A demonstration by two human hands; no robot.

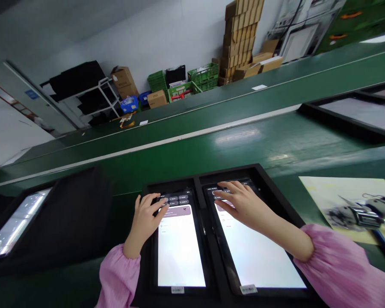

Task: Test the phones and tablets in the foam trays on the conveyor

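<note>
Two tablets with lit white screens lie side by side in a black tray point(197, 188) with a divider between them. Over the upper left of the left tablet point(181, 252) is my left hand point(146, 216), fingers spread near the dark tiles at the top of its screen. My right hand point(240, 201) reaches across the right tablet point(259, 261), its fingers apart at the top left of that screen. Neither hand holds anything. Whether the fingertips touch the glass, I cannot tell. Each tablet has a small white barcode label at its lower edge.
Another black tray with a lit tablet point(17, 224) lies at left, and more trayed tablets point(362, 111) at far right. Yellowish paper point(311, 192) with shiny metal items point(359, 216) lies at right. Behind the green bench point(179, 149) stand stacked cartons point(240, 34) and green crates point(205, 75).
</note>
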